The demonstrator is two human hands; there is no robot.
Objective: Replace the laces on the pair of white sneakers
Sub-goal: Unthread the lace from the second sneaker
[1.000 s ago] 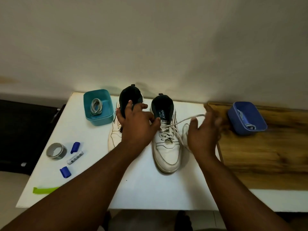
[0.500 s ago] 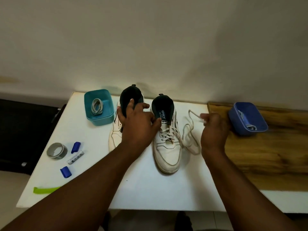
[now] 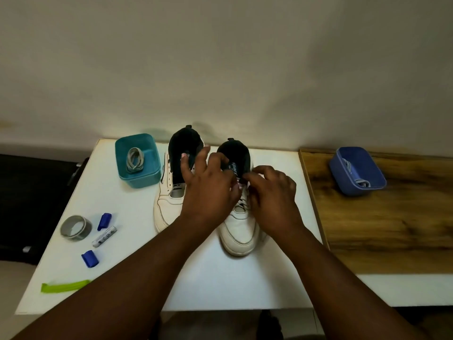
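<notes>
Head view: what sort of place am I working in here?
Probably a home or makeshift workbench, not a shop: a white table pushed against a bare wall, a wooden top beside it, and plastic tubs, teal and blue, holding laces.

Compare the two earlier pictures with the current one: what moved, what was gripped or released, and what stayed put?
The right hand came back from the right side to the right sneaker, fingers at its lacing; the loose lace loop is gone from view. The left hand stayed on the sneakers. The left sneaker, teal tub and blue tub have not moved.
</notes>
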